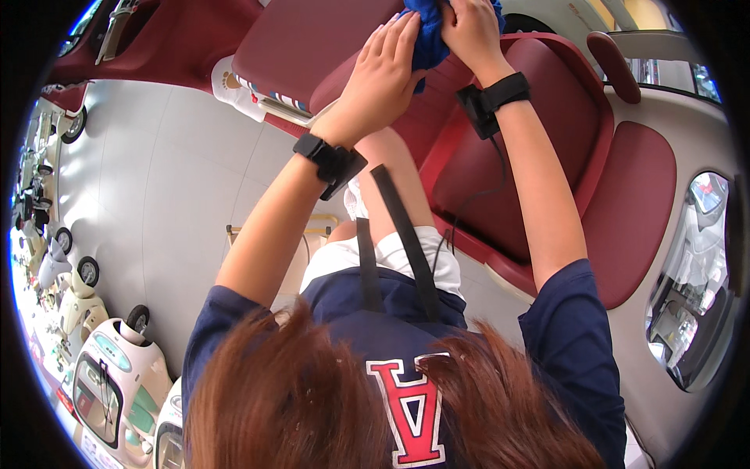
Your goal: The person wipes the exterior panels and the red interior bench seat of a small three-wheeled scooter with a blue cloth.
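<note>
Both my hands are at the top of the view, on a bunched blue cloth (430, 44). My left hand (387, 70) lies against its left side with fingers extended and close together. On the other side, my right hand (471, 35) grips the cloth with bent fingers. The cloth is over the dark red interior of a small vehicle, between a padded red seat (310, 41) and a red seat with a backrest (515, 158). The cloth's upper part is cut off by the picture's edge.
A red side pad (636, 217) and an oval window (691, 281) are at the right. A folding stool's metal frame (319, 220) stands by my legs. Several small vehicles, one a white cabin vehicle (126, 369), line the left. A black cable (498, 170) hangs from my right wrist.
</note>
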{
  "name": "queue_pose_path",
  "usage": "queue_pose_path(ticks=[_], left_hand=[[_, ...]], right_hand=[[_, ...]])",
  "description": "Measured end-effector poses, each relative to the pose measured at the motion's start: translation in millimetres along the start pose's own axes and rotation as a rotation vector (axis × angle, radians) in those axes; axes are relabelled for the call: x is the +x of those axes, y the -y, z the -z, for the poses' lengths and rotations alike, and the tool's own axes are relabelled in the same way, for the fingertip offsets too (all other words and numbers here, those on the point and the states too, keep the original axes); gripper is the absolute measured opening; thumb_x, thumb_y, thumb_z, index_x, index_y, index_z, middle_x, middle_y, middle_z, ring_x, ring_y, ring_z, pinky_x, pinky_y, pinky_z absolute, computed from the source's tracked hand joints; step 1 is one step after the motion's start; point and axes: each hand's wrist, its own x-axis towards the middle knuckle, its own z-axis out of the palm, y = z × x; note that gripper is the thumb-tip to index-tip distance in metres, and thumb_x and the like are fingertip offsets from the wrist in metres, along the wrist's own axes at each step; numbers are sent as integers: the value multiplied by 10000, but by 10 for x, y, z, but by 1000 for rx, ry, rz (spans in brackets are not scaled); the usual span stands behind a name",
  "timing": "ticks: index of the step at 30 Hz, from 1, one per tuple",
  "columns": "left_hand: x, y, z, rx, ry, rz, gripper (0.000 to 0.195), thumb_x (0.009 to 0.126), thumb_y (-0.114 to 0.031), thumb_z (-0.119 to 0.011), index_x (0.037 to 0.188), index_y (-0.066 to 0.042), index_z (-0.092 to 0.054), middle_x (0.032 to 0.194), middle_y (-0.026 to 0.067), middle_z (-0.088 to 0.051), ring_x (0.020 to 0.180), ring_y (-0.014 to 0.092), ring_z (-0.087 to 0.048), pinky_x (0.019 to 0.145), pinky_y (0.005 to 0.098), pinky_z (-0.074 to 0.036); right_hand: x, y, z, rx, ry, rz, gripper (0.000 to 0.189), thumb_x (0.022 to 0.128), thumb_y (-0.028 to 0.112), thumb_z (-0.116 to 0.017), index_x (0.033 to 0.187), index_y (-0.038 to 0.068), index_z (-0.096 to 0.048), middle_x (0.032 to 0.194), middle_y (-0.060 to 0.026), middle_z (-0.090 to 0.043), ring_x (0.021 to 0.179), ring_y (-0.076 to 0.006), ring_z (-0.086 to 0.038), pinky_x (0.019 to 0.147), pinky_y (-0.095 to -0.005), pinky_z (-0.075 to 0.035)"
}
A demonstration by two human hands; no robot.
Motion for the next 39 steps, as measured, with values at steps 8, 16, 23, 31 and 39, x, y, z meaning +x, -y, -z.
queue_pose_path(ticks=[8,16,23,31,39], left_hand=[[25,-119,36,38,44,21,711,869,-101,-601,1458,71,-242,1478,239,-338,1386,403,-315,1160,477,-250],[97,-151,166,1,162,140,817,779,-120,-698,1464,42,-282,1471,216,-362,1393,368,-323,1156,442,-268],[172,-248,218,-26,235,276,759,776,-125,-705,1421,45,-342,1461,206,-386,1394,371,-339,1150,478,-290],[63,-277,169,-29,307,315,778,702,-112,-749,1364,20,-363,1436,227,-400,1346,420,-395,1122,541,-328],[250,-294,77,43,228,389,570,853,-287,-664,1299,-8,-443,1321,195,-551,1236,382,-528,1038,520,-411]], right_hand=[[-54,-92,6,-62,-16,-9,282,824,46,-549,1070,125,-662,1033,-75,-672,1013,-288,-610,919,-387,-435],[-58,-177,-69,-38,-1,-41,350,783,51,-556,1082,192,-672,1006,-9,-670,973,-247,-601,902,-365,-416],[11,-217,80,38,149,-41,379,780,115,-559,1145,145,-654,1082,-45,-622,1027,-259,-572,939,-405,-399],[131,-408,186,120,389,98,343,854,157,-518,1154,127,-681,1082,-52,-658,1024,-222,-633,919,-384,-469],[366,-1292,310,194,445,603,257,936,211,-554,1170,190,-657,1149,-6,-648,1107,-161,-610,965,-307,-473]])
